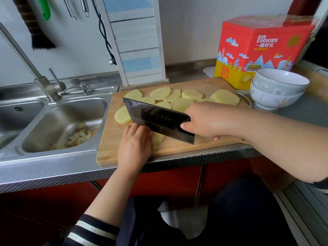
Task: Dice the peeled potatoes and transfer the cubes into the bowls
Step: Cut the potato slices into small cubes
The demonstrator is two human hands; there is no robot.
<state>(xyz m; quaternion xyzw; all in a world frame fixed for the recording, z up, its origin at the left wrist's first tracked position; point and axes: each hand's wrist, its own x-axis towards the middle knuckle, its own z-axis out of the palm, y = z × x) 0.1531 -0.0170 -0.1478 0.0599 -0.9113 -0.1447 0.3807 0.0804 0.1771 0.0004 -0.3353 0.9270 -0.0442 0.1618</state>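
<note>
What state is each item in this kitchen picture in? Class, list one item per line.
Potatoes: peeled, cut into slices, none diced yet.
Cleaver: held over the board by the right hand.
Left hand: pressing on a potato slice.
Bowls: stacked, upright, top one empty.
Sink: holds potato peelings.
Faucet: off.
Cookie tin: closed.

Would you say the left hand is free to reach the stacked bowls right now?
Probably not easily: the left hand rests on a potato piece, and the cleaver and right hand lie between it and the bowls.
</note>
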